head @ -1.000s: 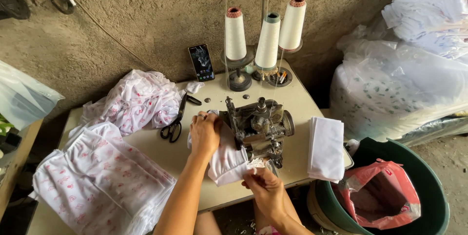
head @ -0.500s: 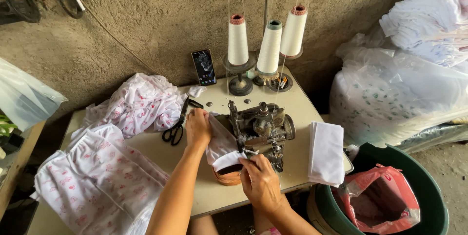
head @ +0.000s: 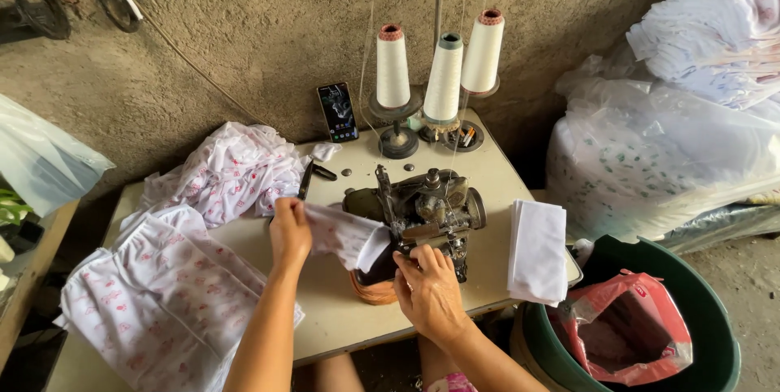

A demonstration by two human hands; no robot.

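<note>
A dark overlock sewing machine sits on a cream table. My left hand grips one end of a white printed fabric piece and holds it stretched to the left of the machine. My right hand rests at the front of the machine, fingers pressing the other end of the fabric near the needle. An orange object shows under the fabric.
Three thread cones stand behind the machine beside a propped phone. Scissors lie near heaped printed garments; more garments at left. Folded white cloth lies right. A green bin holds a red bag.
My left hand has slid left, drawing the fabric out taut. My right hand has risen from the table's front edge to the machine's front.
</note>
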